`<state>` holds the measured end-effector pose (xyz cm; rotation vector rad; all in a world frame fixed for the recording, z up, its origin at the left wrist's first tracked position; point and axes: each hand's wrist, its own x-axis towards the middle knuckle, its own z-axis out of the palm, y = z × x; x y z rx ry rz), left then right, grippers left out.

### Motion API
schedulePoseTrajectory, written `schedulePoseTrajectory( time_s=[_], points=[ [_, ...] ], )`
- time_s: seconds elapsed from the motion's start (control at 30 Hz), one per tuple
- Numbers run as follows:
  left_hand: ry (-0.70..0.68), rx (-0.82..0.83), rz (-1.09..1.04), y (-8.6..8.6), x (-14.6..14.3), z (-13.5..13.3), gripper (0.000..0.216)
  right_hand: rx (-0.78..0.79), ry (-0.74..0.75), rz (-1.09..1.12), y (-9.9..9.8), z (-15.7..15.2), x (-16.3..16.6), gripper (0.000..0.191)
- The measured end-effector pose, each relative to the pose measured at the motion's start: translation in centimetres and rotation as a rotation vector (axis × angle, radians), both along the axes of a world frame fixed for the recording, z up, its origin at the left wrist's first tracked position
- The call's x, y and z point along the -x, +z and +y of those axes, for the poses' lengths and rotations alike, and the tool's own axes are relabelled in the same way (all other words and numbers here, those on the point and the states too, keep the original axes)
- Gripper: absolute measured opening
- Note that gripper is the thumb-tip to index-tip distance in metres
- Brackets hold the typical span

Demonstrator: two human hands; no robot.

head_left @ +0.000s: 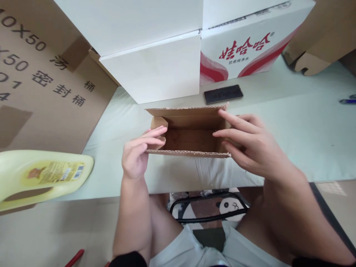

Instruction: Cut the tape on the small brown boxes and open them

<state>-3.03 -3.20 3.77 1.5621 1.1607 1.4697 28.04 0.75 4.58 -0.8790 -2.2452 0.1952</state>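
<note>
A small brown cardboard box [189, 154] sits on the table in front of me, its top side up and its inside bare. Its long flaps stand raised at the front and the back. My left hand [139, 152] is at the left end, fingers stretched out over the short flap [159, 122] and touching it. At the right end, my right hand [247, 141] has its fingers spread, with fingertips on the flap corners and the right edge. The right short flap is mostly hidden behind those fingers.
Behind the box lies a black phone [223, 94]. White cartons [155, 74] and a red-and-white carton [244, 55] stand at the back. On the left are a large brown carton [55, 111] and a pale yellow jug [55, 172]. Pens [347, 101] lie at the far right.
</note>
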Motion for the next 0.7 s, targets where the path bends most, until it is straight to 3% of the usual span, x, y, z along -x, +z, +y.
schedulePoseTrajectory(
  time_s=[0.07,0.23,0.4,0.6,0.7],
  points=[
    [-0.065,0.042,-0.038,0.2,0.3,-0.1,0.029,-0.016,0.002,0.019,-0.1,0.0,0.1,0.021],
    [-0.220,0.092,-0.051,0.6,1.3,-0.5,0.057,-0.046,0.019,0.107,-0.1,-0.2,0.4,0.030],
    [-0.348,0.094,-0.025,0.5,1.9,-0.7,0.068,-0.083,0.050,0.201,-0.1,-0.4,0.6,0.041],
    [-0.374,0.068,0.013,0.1,2.1,-0.5,0.070,-0.085,0.013,0.335,-1.5,-0.1,0.6,0.043],
    [-0.329,0.078,0.042,0.2,2.1,-0.4,0.067,-0.009,0.003,0.397,-2.3,0.1,0.6,0.046]
  ],
)
